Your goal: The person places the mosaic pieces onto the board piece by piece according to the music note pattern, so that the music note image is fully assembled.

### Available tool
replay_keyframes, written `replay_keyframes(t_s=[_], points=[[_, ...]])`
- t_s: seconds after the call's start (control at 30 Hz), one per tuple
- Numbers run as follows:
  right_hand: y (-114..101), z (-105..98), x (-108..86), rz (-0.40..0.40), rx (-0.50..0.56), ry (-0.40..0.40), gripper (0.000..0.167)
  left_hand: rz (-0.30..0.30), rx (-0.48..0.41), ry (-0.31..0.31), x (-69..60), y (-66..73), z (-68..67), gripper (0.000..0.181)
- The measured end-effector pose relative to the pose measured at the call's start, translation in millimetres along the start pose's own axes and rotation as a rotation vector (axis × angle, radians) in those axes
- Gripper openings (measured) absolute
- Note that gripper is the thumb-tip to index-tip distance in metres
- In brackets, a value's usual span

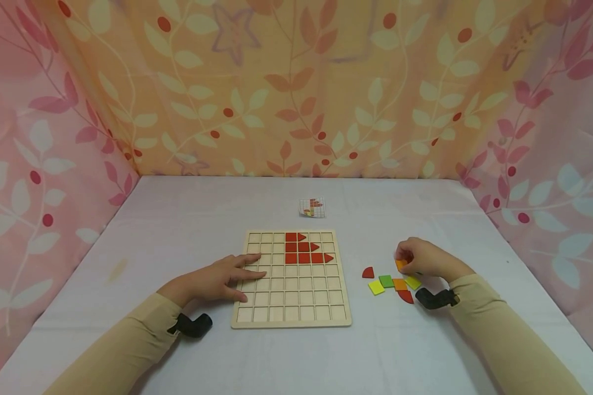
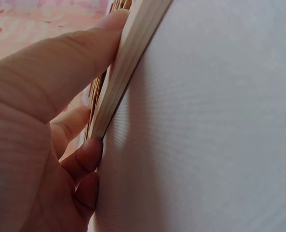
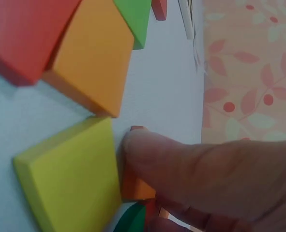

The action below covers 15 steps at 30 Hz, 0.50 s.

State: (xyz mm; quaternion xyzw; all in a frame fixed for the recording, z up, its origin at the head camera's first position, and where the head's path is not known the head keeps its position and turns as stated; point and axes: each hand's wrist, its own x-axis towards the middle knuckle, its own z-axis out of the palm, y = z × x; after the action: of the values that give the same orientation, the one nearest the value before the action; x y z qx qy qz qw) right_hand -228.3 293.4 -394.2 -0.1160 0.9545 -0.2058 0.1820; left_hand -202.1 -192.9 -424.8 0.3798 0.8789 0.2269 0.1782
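Note:
My left hand [image 1: 213, 282] rests on the left edge of a wooden grid board [image 1: 292, 300], its fingers spread and fairly straight. In the left wrist view the thumb [image 2: 65, 65] lies on the rim of the board. Red square and pointed tiles [image 1: 303, 258] form three rows in the upper part of the grid. Right of the board, my right hand [image 1: 427, 260] pinches an orange tile [image 1: 401, 265] between thumb and fingers. Under its thumb, the right wrist view shows the same orange tile [image 3: 137, 186]. Part of a green piece [image 3: 131, 218] shows below it.
Beside the right hand lie yellow tiles [image 1: 376, 287], a green tile [image 1: 386, 281], another orange tile [image 1: 400, 284] and red quarter-round pieces [image 1: 368, 272]. A small pattern card [image 1: 312, 208] lies beyond the board. Patterned cloth [image 1: 296, 88] closes off the back and sides.

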Motion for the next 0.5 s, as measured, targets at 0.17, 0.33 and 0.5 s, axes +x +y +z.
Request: replay_keyframes(t_s=[0.17,0.33,0.5], points=[[-1,1,-0.2,-0.012,-0.016,0.014,0.02,-0.002,0.003,-0.002,-0.2,-0.5,0.2,0.064],[-5,0,-0.4,-0.028,-0.007,0.027,0.018,0.0,-0.005,0.0,0.0,-1.2,0.7,0.063],[-20,-4,2.5,-0.042,0.024,0.022,0.008,-0.004,0.003,0.003,0.2,-2.6,1.3,0.063]])
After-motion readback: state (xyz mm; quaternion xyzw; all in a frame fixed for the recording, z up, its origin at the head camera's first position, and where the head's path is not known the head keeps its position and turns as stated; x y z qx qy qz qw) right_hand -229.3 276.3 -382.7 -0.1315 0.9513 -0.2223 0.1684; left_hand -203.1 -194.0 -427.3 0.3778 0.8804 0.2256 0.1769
